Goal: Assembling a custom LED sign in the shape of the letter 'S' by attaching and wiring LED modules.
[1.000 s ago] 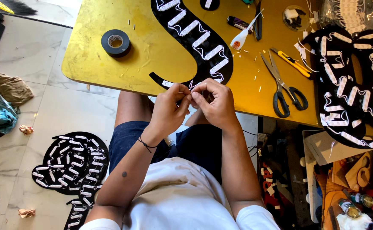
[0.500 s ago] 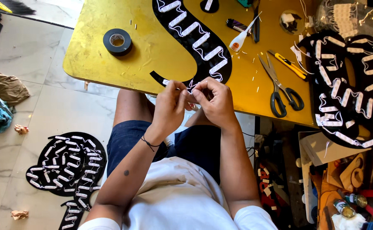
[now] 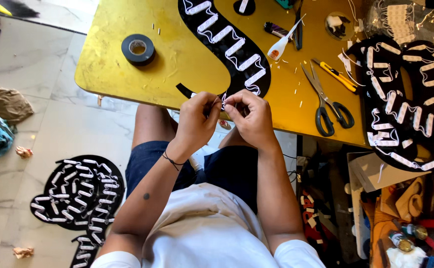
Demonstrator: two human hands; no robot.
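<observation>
At a yellow table (image 3: 127,74), left hand (image 3: 197,121) and right hand (image 3: 249,119) meet, fingertips pinching a white wire at the curved black panel's (image 3: 227,44) near edge, close for fine work.

- Left hand (image 3: 197,119): raised in front of the torso, back of hand to camera, fingers curled inward, thumb and forefinger pinched together at the tips.
- Right hand (image 3: 249,116): mirrors it, knuckles up, fingers bent, thumb and forefinger tips pressed close.
- Both grips meet fingertip to fingertip, hands touching or nearly so; what sits in the pinch is too small to tell, probably something thin.
- Left wrist slightly flexed, a thin dark band around it.
- Left forearm runs up from lower left, elbow bent and out to the side; small dark mark on it.
- Right forearm near vertical, elbow tucked close to the body.
- Both arms bare to short white sleeves.
</observation>
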